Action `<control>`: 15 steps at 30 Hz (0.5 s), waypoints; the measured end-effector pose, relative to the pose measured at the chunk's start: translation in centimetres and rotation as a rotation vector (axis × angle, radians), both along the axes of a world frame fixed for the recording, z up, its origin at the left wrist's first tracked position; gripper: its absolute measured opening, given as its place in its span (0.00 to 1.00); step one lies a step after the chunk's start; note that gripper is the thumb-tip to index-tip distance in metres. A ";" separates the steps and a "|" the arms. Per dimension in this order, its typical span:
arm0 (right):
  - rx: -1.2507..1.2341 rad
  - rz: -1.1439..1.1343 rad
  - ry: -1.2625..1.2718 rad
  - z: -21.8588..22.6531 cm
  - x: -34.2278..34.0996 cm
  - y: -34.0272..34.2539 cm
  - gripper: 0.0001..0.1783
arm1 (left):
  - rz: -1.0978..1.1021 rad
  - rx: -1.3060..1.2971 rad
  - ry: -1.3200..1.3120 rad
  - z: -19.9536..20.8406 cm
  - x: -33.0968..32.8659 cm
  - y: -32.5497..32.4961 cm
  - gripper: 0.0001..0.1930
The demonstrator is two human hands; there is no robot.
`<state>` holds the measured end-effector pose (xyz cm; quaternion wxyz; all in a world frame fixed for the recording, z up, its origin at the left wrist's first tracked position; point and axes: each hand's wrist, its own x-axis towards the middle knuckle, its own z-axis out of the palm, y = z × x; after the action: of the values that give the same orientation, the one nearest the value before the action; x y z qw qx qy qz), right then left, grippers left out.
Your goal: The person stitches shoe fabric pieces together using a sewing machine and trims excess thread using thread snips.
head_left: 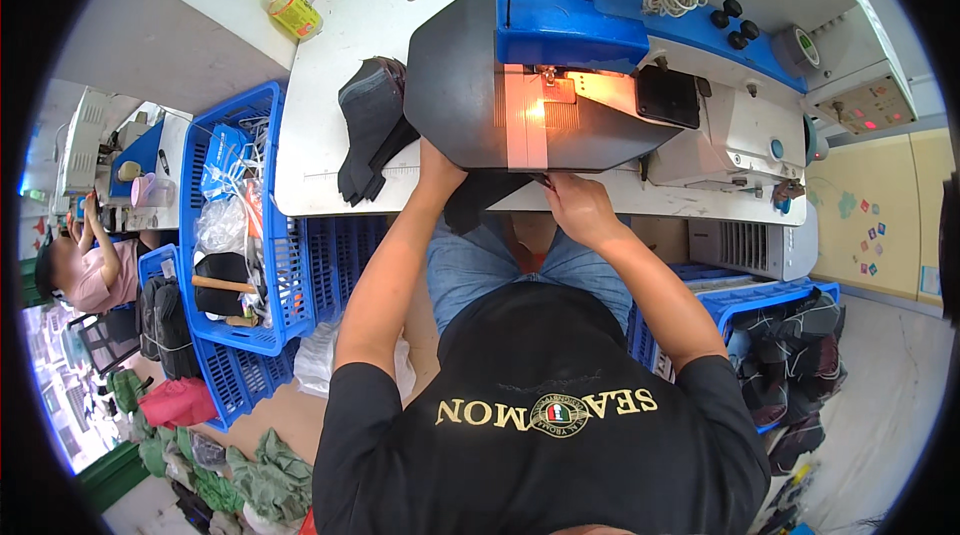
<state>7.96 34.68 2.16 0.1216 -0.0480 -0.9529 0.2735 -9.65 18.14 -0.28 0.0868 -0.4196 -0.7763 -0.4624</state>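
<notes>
A blue-headed sewing machine [570, 20] stands over a black eight-sided plate [450, 65], its lit needle area above a pale strip. A black fabric piece [478, 203] hangs from under the plate's near edge. My left hand [440, 171] reaches beneath that edge, beside the fabric, with its fingers hidden. At the fabric's right end, my right hand [580, 205] is closed, fingers pinched on its edge. Left of the plate lies a stack of black fabric pieces [372, 130] on the white table [310, 150].
A drink bottle [293, 13] lies at the table's far left. Blue crates [285, 280] with bags and a hammer stand at left; another crate [790, 297] holding dark shoe-like pieces is at right. Another person [105, 265] sits at far left.
</notes>
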 end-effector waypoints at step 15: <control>-0.160 0.011 -0.030 -1.6 -0.4 -0.8 0.14 | 0.077 0.042 -0.059 -3.4 -0.2 0.1 0.12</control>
<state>7.59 33.83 0.61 0.1018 -0.0565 -0.9300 0.3488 -9.89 18.24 -3.71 0.0905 -0.3738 -0.7841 -0.4871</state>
